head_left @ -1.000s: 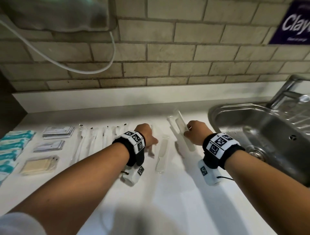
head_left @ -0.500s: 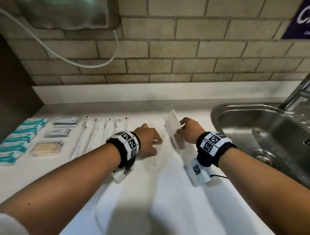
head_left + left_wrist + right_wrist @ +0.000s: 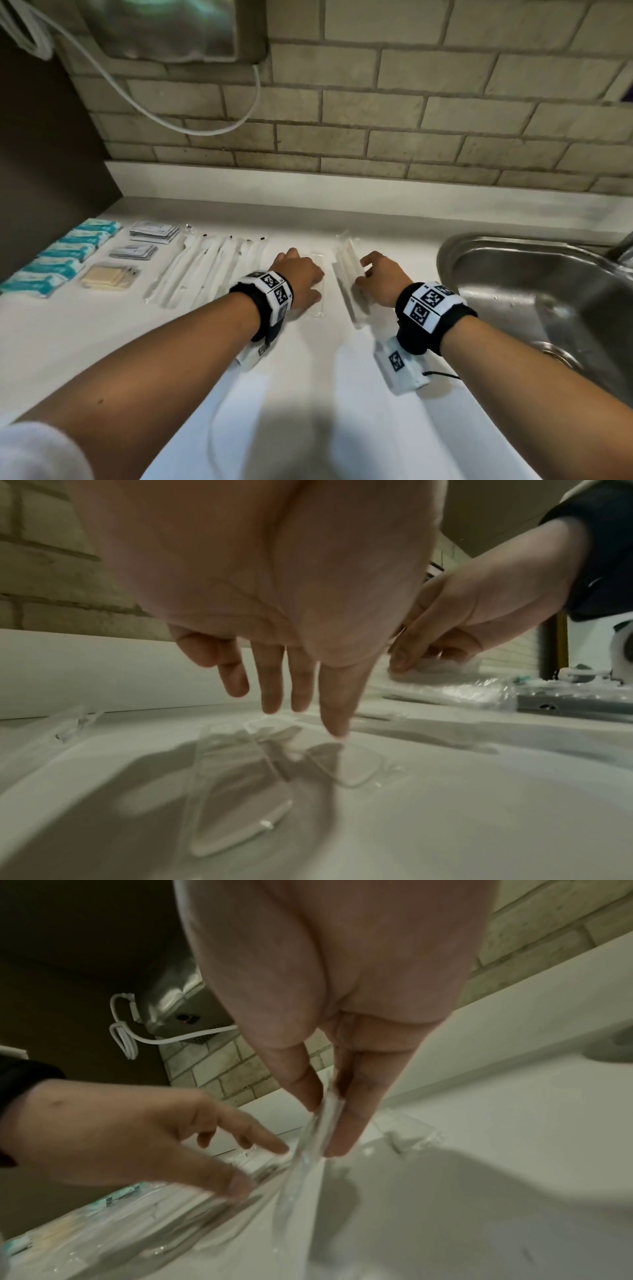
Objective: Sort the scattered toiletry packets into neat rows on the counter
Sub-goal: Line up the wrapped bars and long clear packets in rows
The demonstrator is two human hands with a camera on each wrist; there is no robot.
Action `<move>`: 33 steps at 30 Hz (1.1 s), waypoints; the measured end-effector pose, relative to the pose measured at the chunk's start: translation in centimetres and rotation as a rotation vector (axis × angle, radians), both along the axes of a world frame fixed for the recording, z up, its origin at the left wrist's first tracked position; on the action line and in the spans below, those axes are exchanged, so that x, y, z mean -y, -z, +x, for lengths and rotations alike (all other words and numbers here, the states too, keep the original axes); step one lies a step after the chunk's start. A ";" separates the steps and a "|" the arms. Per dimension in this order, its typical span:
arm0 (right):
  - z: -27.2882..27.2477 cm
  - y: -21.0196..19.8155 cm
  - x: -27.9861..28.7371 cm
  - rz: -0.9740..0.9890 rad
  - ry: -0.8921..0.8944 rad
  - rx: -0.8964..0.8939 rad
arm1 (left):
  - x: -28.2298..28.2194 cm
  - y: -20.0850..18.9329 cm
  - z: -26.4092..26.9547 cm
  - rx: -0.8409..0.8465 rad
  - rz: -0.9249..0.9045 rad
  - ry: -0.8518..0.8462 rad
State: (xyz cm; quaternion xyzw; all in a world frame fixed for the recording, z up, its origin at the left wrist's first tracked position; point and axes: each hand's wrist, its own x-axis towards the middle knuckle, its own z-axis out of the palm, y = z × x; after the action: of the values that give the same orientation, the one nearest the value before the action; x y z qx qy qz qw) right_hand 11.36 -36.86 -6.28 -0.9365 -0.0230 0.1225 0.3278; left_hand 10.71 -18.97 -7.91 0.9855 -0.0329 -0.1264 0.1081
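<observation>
My left hand (image 3: 298,274) hovers palm down over a flat clear packet (image 3: 315,286) on the white counter (image 3: 308,394). In the left wrist view its fingers (image 3: 337,723) are straight and one tip touches a clear packet (image 3: 346,767); a second clear packet (image 3: 236,791) lies beside it. My right hand (image 3: 375,279) pinches a long clear packet (image 3: 347,284) that stands on its edge on the counter. The right wrist view shows thumb and fingers (image 3: 346,1123) clamped on that packet (image 3: 298,1177).
Sorted rows lie at the left: teal packets (image 3: 65,255), grey sachets (image 3: 154,232), a beige packet (image 3: 106,279) and long white packets (image 3: 205,267). A steel sink (image 3: 513,260) opens at the right. A brick wall, a wall unit and a cable (image 3: 191,123) stand behind.
My right hand has carried its long packet left and down, closer to the left hand. My left hand has stayed on the flat clear packet and shifted it slightly.
</observation>
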 end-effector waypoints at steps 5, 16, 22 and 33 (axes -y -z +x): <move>0.6 0.4 -1.0 0.190 0.041 0.015 | 1.0 -0.7 0.6 0.045 -0.509 -0.227; 0.6 1.3 -0.4 0.220 0.122 -0.027 | 1.7 -0.2 2.2 0.076 -0.650 -0.303; 0.8 1.6 1.2 0.166 0.178 -0.034 | 2.3 -0.3 2.9 0.109 -0.466 -0.243; 2.5 2.2 5.1 -0.030 0.287 -0.055 | 6.7 -0.3 3.7 0.034 -0.154 -0.030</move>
State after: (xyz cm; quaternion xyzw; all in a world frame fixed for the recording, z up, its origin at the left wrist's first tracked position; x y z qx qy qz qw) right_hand 13.85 -41.93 -8.52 -0.9313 0.1218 0.1001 0.3284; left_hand 14.37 -25.66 -7.65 0.9767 -0.0296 -0.1053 0.1849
